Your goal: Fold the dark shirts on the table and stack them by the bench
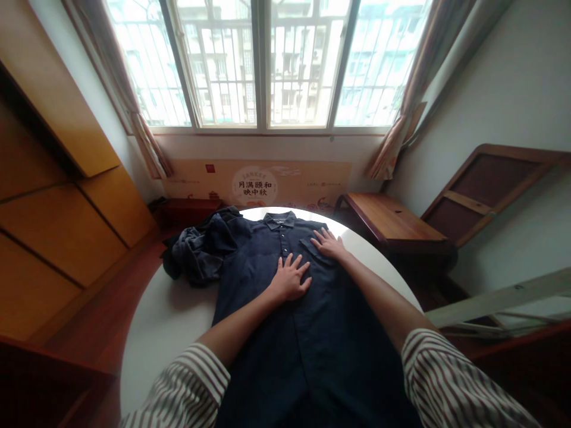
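Observation:
A dark navy button-up shirt (254,273) lies front side up, its collar (279,220) at the far edge of the table and its hem toward me. My left hand (291,278) rests on the shirt front near the button line, fingers spread and palm down. Over by the chest pocket, my right hand (328,244) presses flat on the cloth with its fingers apart. Neither hand grips the fabric. The sleeve on the right side is not visible past my right hand and forearm.
A heap of dark clothes (196,252) sits at the left on the round white table (156,333). Beyond the table stand a wooden bench (392,217) at the right and a printed panel (307,178) under the window. Yellow cabinets (57,220) line the left.

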Demonstrator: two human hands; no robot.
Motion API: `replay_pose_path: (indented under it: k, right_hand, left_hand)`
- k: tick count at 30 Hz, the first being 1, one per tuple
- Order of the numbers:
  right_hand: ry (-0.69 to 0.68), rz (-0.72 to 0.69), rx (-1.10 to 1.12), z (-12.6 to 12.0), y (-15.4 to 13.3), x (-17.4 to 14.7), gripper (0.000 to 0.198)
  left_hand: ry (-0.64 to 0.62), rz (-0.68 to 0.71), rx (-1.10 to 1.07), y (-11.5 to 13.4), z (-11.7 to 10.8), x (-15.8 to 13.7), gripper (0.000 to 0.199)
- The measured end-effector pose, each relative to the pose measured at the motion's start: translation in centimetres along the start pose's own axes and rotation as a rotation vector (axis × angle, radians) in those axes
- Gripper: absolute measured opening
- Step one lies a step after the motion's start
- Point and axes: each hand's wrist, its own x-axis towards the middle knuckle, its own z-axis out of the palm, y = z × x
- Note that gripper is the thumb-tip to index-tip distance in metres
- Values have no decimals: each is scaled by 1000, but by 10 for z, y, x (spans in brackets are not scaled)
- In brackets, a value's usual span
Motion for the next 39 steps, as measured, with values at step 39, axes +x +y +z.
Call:
replay_pose_path:
  k: [39]
  right_hand:
    - [68, -452, -1, 42, -94, -178, 57]
  left_hand:
    - [25, -228, 259, -91, -86, -31, 61]
